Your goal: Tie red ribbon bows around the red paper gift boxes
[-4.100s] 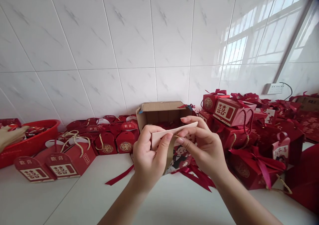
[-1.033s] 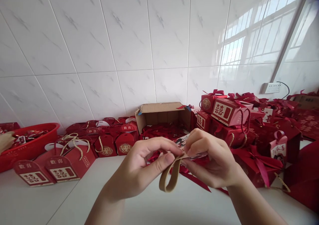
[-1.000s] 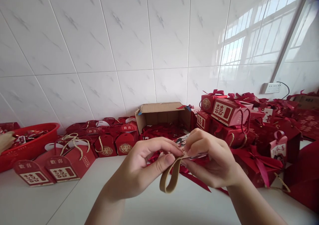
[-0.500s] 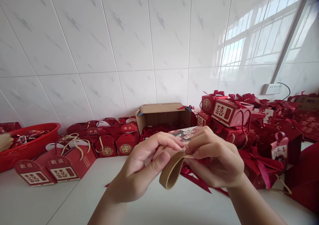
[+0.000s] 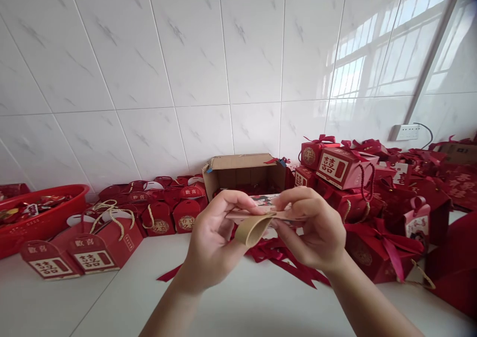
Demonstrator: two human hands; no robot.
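Both hands hold a pink printed paper gift box (image 5: 264, 201), pressed nearly flat, in front of me above the table. A tan strip of it (image 5: 243, 233) curls into a loop facing me. My left hand (image 5: 218, 232) grips the left side, its thumb beneath the loop and its fingers on the top edge. My right hand (image 5: 315, 227) pinches the edge on the right, where the loop's ends meet. The fingers hide part of the printed panel. Dark red ribbons (image 5: 288, 270) lie on the white table (image 5: 231, 302) below the box.
Behind my hands stands an open cardboard carton (image 5: 242, 162). Red gift boxes with rope handles (image 5: 93, 252) stand at the left, beside a red plastic basin (image 5: 70, 203) of wrapped sweets. Ribboned red boxes (image 5: 346, 168) are piled up on the right. A tiled wall (image 5: 201, 68) closes the back.
The box has tipped flatter, and its tan loop has risen and turned more sideways. My right hand has shifted slightly left. More of the ribbons below now shows.
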